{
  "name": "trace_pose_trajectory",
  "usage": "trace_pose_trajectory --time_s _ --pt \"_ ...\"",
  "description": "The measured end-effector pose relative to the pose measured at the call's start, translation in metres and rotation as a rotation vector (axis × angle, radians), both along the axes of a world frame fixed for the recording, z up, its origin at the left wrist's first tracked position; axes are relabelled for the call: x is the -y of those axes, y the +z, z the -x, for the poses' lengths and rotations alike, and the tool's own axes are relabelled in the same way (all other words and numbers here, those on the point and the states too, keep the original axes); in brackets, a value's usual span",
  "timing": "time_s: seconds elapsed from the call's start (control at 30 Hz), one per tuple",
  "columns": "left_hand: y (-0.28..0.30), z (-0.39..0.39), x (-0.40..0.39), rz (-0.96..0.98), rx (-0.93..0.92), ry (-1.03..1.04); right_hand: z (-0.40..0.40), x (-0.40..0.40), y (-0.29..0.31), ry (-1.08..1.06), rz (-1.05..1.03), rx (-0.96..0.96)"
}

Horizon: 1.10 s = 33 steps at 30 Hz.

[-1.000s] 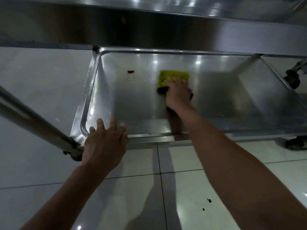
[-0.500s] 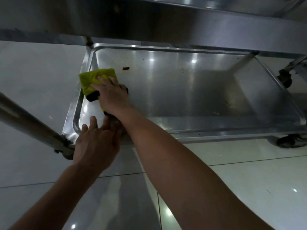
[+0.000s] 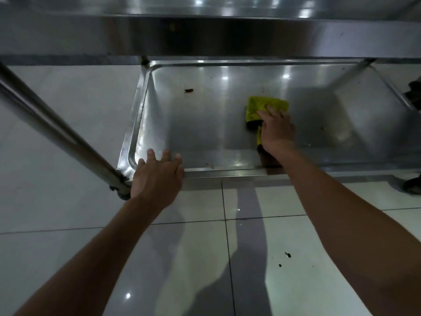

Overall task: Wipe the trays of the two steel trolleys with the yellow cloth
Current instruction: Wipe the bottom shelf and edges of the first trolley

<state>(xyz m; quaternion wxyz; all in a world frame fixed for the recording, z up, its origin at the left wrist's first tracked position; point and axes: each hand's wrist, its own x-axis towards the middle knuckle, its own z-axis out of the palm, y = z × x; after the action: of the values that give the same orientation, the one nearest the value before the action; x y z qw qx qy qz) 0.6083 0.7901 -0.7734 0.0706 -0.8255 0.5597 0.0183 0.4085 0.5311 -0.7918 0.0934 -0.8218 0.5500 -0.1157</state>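
Observation:
The bottom steel tray (image 3: 205,124) of a trolley lies low over the tiled floor. My right hand (image 3: 276,130) presses flat on the yellow cloth (image 3: 262,108) near the tray's middle, a bit to the right. The cloth sticks out beyond my fingers toward the far side. My left hand (image 3: 157,176) rests with spread fingers on the tray's near rim at its left corner. A small dark brown scrap (image 3: 189,90) lies on the tray toward the far left.
The trolley's upper tray (image 3: 227,30) overhangs the far side. A steel leg (image 3: 52,131) slants down at the left to the corner. Black castors show at the right (image 3: 413,188). White floor tiles (image 3: 250,258) lie in front, with dark specks (image 3: 287,254).
My right hand has swept the cloth from the tray's left end back to the right of the middle. My left hand stayed on the near left rim.

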Motion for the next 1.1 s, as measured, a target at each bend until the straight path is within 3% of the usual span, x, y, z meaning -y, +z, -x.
trace_pose_trajectory --time_s 0.3,0.67,0.93,1.1 --pt "0.004 0.002 -0.004 0.001 -0.077 0.02 0.048 -0.026 0.011 -0.022 -0.058 -0.009" --pt "0.018 0.011 -0.004 0.079 -0.138 0.013 0.075 -0.079 0.016 0.145 -0.009 -0.068" --pt "0.036 0.055 -0.007 0.203 -0.184 0.07 0.092 -0.089 0.02 0.24 -0.006 0.008" --pt "0.043 0.099 -0.008 0.303 -0.188 -0.008 0.116 -0.093 0.016 0.319 0.041 0.046"
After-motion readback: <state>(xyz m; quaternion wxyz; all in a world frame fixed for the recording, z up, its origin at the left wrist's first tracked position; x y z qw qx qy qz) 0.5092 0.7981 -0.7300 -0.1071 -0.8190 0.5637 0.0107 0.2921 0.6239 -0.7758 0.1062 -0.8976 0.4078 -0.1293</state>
